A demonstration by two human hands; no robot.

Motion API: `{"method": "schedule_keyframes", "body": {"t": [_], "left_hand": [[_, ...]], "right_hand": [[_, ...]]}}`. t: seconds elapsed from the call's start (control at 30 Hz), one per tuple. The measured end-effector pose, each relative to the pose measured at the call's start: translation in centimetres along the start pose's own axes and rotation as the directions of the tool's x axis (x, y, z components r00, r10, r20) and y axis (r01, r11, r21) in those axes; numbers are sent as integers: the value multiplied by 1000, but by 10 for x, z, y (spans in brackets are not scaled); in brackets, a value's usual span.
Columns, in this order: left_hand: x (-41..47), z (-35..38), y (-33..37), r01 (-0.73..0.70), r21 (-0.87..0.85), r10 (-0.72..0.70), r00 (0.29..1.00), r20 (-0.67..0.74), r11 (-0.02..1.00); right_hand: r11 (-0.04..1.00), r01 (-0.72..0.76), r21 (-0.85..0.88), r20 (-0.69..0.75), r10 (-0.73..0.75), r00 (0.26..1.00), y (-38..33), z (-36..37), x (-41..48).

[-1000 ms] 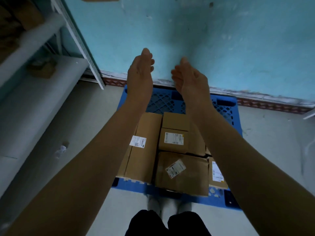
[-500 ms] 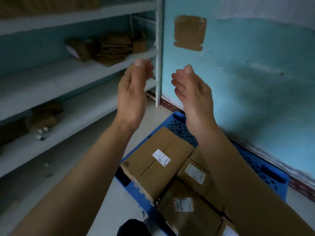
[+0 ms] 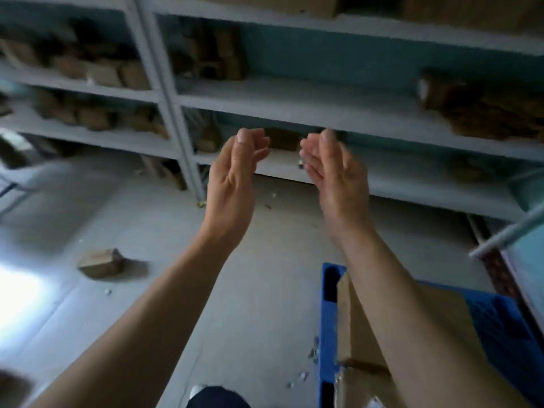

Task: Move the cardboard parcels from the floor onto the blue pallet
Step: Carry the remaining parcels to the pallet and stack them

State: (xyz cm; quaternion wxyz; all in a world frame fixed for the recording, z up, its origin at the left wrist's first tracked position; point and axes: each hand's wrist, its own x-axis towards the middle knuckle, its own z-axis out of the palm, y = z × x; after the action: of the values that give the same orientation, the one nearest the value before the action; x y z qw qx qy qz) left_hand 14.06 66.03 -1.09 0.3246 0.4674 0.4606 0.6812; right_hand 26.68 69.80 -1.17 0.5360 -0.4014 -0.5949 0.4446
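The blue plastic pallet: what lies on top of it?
Brown cardboard parcels lie on the blue plastic pallet; the right forearm covers most, so their number is unclear.

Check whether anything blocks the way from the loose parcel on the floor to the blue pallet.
Nothing visible does. The parcel lies alone on bare floor, left of the blue pallet; only small scraps lie between. The left hand and right hand hold nothing.

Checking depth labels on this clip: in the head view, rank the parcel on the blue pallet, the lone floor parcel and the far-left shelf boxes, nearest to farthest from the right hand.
From the right hand:
1. The parcel on the blue pallet, lower right, under that forearm.
2. The lone floor parcel, lower left.
3. The far-left shelf boxes, upper left, farthest back.
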Motion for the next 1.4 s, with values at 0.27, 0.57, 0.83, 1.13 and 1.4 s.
{"method": "schedule_keyframes", "body": {"t": [0.27,0.57,0.83,1.13,1.4], "left_hand": [[-29,-220,43,-50,9,48,868,-495,999],[-91,-401,76,52,196,129,585,-801,979],[-126,-477,82,132,218,172,294,-940,967],[-96,-517,66,177,239,242,4,-970,955],[-62,-547,34,204,196,228,-145,-963,959]], "right_hand": [[990,-49,131,488,-21,873,-14,234,-21],[960,-200,196,798,-38,601,-20,427,-87],[940,-315,134,940,-20,340,-10,530,-118],[935,-343,94,991,-56,118,3,623,-89],[941,-339,19,999,-32,-32,21,693,-71]]}}
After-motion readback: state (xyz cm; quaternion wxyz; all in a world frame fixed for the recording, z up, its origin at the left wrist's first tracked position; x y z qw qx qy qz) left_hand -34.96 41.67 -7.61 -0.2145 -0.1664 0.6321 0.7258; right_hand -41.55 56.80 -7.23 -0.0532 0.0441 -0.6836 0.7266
